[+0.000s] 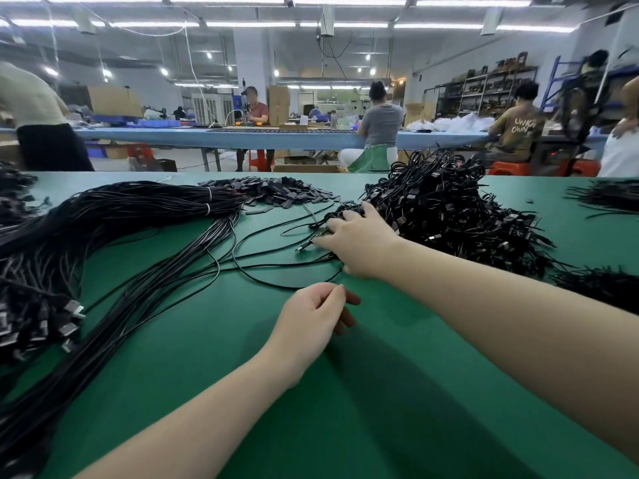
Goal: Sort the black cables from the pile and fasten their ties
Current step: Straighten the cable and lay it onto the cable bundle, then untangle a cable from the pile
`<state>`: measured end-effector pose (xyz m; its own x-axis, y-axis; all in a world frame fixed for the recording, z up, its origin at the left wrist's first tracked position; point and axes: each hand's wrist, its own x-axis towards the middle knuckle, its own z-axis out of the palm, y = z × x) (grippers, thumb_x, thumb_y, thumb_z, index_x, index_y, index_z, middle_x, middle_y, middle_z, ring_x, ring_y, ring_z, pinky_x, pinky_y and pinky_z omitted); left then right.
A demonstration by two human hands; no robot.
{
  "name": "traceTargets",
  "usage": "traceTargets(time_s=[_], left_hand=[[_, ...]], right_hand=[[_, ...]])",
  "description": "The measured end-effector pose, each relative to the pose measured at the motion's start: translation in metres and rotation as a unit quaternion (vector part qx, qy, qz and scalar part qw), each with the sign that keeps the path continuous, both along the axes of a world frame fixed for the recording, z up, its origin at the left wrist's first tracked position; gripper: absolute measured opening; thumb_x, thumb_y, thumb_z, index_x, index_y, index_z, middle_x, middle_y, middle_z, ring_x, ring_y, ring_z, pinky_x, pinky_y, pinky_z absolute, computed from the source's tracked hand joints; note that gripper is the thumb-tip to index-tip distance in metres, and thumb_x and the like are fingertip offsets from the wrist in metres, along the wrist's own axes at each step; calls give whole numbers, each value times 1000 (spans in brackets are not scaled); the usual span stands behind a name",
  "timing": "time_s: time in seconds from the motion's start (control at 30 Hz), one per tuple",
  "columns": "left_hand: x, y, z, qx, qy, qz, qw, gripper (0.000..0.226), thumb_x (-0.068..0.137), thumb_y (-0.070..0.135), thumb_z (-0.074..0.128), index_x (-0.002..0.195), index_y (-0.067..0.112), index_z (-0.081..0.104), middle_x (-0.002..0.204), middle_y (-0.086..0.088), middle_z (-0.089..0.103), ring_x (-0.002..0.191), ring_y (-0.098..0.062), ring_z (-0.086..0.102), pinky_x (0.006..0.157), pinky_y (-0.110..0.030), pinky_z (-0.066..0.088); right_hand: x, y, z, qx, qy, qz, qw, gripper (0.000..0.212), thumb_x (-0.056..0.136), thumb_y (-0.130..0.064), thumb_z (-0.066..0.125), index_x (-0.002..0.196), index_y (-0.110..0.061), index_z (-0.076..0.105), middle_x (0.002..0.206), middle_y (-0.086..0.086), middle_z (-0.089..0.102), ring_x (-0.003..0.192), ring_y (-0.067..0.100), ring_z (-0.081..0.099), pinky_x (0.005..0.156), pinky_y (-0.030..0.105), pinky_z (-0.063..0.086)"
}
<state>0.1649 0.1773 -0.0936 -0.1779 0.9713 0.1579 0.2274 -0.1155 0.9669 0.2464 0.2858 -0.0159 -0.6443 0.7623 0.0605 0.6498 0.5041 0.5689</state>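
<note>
A thick bundle of long black cables, bound with white bands, sprawls across the left of the green table. At the right rises a heap of coiled black cables. My right hand reaches to the foot of that heap. Its fingers lie spread over a small coiled cable there. Loose single cables loop across the table just left of that hand. My left hand hovers low over the bare table, fingers loosely curled, holding nothing. A pile of flat black ties lies at the back centre.
USB plug ends of the long bundle lie at the near left. More black cable heaps sit at the far left, far right and near right. Beyond the table, several people work at a blue bench.
</note>
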Motion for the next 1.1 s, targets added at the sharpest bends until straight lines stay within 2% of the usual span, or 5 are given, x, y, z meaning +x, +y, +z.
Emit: traceTargets(time_s=[0.13, 0.27, 0.5, 0.9, 1.1], left_hand=[[0, 1, 0, 1, 1, -5, 1000, 29, 96, 25, 46, 80, 23, 70, 61, 10, 64, 56, -4, 54, 51, -12, 40], [0, 1, -1, -5, 1, -15, 1000, 29, 96, 26, 46, 80, 26, 70, 62, 11, 64, 56, -4, 54, 56, -16, 41], [-2, 1, -5, 3, -8, -20, 1000, 31, 96, 27, 47, 76, 29, 71, 64, 10, 65, 56, -4, 53, 60, -20, 41], [-4, 8, -13, 18, 0, -36, 999, 30, 95, 31, 46, 76, 32, 70, 65, 11, 66, 57, -2, 53, 60, -20, 42], [-3, 9, -12, 16, 23, -21, 999, 28, 93, 31, 47, 79, 27, 70, 64, 11, 66, 57, -1, 55, 59, -17, 43]], right_hand=[[-2, 18, -13, -35, -98, -155, 982, 58, 97, -36, 44, 151, -27, 25, 160, 4, 14, 140, 48, 18, 109, 68, 7], [19, 27, -29, 8, -102, -133, 986, 64, 96, -30, 50, 152, -32, 18, 161, 1, 1, 137, 53, 19, 107, 69, 13], [47, 49, -38, -5, -37, -131, 991, 67, 99, -14, 44, 149, -45, 12, 161, -8, 1, 132, 49, 26, 98, 63, 32], [84, 91, -46, 27, -55, -152, 987, 68, 101, -11, 38, 149, -47, 6, 161, -10, -4, 138, 44, 21, 99, 64, 33], [74, 75, -43, 3, -24, -200, 980, 68, 100, -16, 41, 149, -47, 6, 161, -4, -1, 141, 47, 12, 108, 64, 17]])
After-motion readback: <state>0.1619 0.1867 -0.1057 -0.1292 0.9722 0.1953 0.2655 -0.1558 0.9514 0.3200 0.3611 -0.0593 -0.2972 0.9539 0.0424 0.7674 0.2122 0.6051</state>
